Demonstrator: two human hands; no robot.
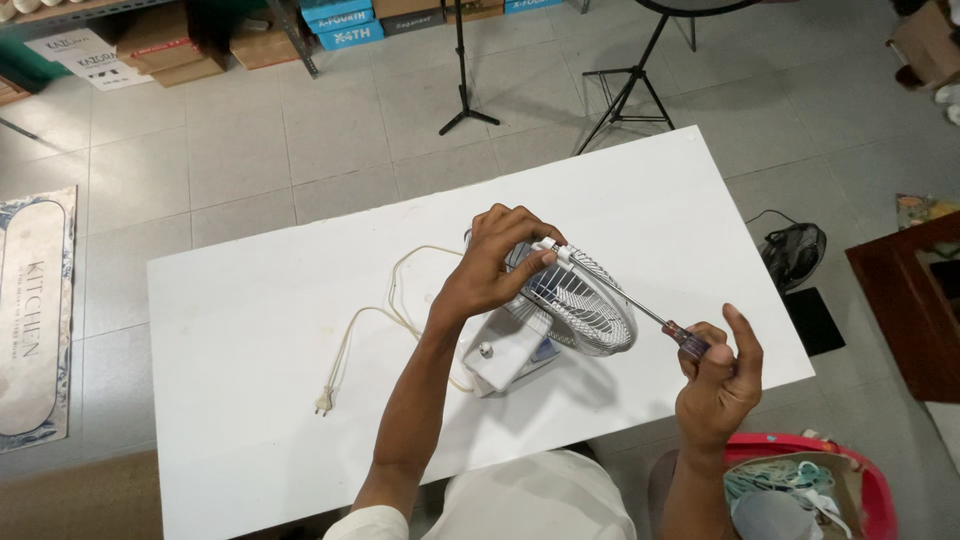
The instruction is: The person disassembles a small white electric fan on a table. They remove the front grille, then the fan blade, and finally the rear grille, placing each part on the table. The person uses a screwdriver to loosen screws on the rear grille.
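left hand [490, 265] fingers pinching fan grille [580, 300] rim clip, right hand [715, 375] fingers closed round screwdriver [640, 308] handle

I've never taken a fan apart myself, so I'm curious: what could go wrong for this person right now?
The screwdriver is long and thin; held only at its handle by the right hand, its tip could slip off the clip on the wire grille toward the left hand gripping there. The small white fan also sits tilted, so pushing might tip it or slide it on the table.
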